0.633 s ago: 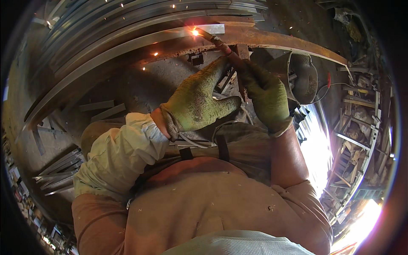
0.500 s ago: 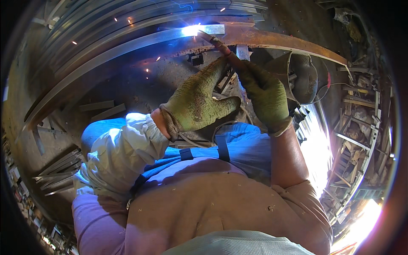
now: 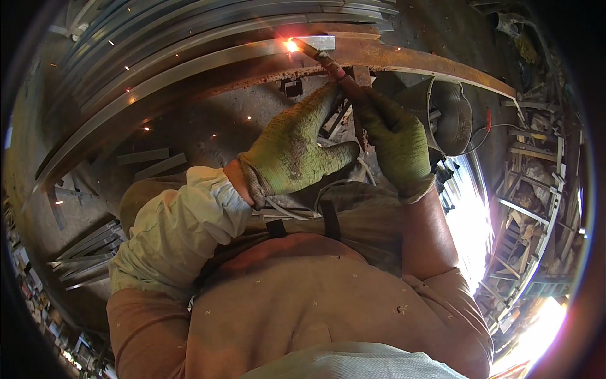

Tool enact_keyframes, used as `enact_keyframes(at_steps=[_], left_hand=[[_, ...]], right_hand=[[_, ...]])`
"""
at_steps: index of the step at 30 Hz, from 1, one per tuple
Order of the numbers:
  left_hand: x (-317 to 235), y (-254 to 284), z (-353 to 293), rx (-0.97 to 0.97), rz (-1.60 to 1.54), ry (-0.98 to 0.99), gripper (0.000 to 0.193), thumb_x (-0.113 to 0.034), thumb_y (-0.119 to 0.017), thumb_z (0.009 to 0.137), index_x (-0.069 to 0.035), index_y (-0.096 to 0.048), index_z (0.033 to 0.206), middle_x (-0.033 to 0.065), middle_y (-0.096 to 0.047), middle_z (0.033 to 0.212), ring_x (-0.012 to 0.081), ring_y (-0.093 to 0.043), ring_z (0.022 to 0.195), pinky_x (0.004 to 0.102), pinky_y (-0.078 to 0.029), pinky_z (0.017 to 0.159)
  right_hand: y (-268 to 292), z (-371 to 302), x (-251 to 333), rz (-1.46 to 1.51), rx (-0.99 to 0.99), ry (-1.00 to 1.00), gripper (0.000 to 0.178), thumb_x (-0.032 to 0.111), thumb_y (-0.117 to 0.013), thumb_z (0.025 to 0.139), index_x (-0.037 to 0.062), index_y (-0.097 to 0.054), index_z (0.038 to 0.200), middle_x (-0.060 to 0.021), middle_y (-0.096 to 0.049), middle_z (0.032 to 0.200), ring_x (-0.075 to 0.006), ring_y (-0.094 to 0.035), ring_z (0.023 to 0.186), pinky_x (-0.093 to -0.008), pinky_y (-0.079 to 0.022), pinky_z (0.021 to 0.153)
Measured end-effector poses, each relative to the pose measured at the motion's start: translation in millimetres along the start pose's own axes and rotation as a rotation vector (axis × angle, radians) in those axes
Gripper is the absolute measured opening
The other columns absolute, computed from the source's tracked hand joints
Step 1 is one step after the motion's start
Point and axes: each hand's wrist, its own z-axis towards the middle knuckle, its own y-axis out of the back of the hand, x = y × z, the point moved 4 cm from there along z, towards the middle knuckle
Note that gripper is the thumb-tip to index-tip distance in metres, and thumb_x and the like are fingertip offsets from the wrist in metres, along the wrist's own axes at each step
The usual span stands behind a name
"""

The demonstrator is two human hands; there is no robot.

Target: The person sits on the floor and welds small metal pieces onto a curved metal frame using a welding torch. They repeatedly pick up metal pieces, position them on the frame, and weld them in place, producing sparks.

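A welding torch (image 3: pixel 331 66) angles up and left from my right hand (image 3: pixel 399 142), which is wrapped round its handle in a worn green-yellow glove. The torch's tip meets a grey steel tube (image 3: pixel 240 54), where a small orange-red spot glows and throws sparks. My left hand (image 3: pixel 291 146), in a matching dirty glove, has its fingers stretched toward the torch and its thumb spread apart. Its fingertips lie against or just beside the torch; I cannot tell whether they touch. A pale cable (image 3: pixel 366 169) shows between the hands and runs down near my lap.
The tube lies along a rusty steel beam (image 3: pixel 416 61), with several long metal profiles (image 3: pixel 208 33) behind it. A round metal drum (image 3: pixel 451 117) stands at the right, beside a rack of scrap (image 3: pixel 527 196). Short metal pieces (image 3: pixel 144 156) lie on the floor at the left.
The bright blue-white arc has dimmed to a small orange-red glow, and the blue light on my clothes is gone. Both hands and the torch hold nearly the same place.
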Motion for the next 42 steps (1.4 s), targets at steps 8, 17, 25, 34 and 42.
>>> enact_keyframes(at_steps=[8, 17, 25, 34, 42], left_hand=[[3.5, -1.0, -1.4, -0.036, 0.076, -0.04, 0.097, -0.02, -0.094, 0.094, -0.003, -0.041, 0.173, 0.0276, -0.059, 0.163, 0.0385, -0.061, 0.151, 0.0452, -0.056, 0.119], [-2.9, 1.6, 1.2, -0.022, 0.058, -0.008, 0.095, -0.019, -0.093, 0.094, -0.001, -0.042, 0.172, 0.0262, -0.064, 0.157, 0.0354, -0.07, 0.14, 0.0434, -0.058, 0.115], [-5.4, 2.3, 1.6, -0.046, 0.114, -0.089, 0.096, -0.019, -0.092, 0.094, -0.002, -0.041, 0.173, 0.026, -0.066, 0.154, 0.0367, -0.071, 0.137, 0.0451, -0.059, 0.112], [-3.8, 4.2, 1.4, -0.034, 0.118, -0.003, 0.094, -0.022, -0.093, 0.095, 0.001, -0.043, 0.171, 0.0282, -0.06, 0.162, 0.0375, -0.064, 0.148, 0.0446, -0.054, 0.119], [-10.5, 2.0, 8.3, 0.014, -0.066, 0.091, 0.092, -0.012, -0.09, 0.095, 0.001, -0.04, 0.172, 0.0213, -0.067, 0.152, 0.0298, -0.072, 0.136, 0.0406, -0.06, 0.111]], right_hand=[[-1.3, -2.0, 4.3, 0.035, -0.003, -0.045, 0.05, 0.038, -0.074, 0.112, 0.0019, -0.075, 0.146, -0.0156, -0.084, 0.121, -0.0183, -0.076, 0.11, -0.0349, -0.058, 0.099], [-2.6, -0.5, 1.5, 0.061, 0.004, 0.006, 0.049, 0.04, -0.073, 0.114, 0.0031, -0.075, 0.146, -0.0142, -0.084, 0.118, -0.0182, -0.076, 0.111, -0.0357, -0.059, 0.098], [-1.2, 1.7, -2.0, 0.049, -0.015, 0.005, 0.048, 0.038, -0.076, 0.112, 0.0047, -0.076, 0.146, -0.0137, -0.084, 0.12, -0.0169, -0.076, 0.109, -0.0347, -0.058, 0.098], [-1.3, 2.5, -0.4, 0.069, 0.007, -0.019, 0.045, 0.035, -0.077, 0.112, 0.0058, -0.077, 0.145, -0.0126, -0.084, 0.12, -0.0156, -0.074, 0.109, -0.034, -0.058, 0.098], [0.6, 3.5, 2.8, 0.084, 0.012, -0.056, 0.053, 0.037, -0.077, 0.112, 0.0018, -0.072, 0.151, -0.0127, -0.084, 0.123, -0.0154, -0.076, 0.112, -0.0325, -0.058, 0.1]])
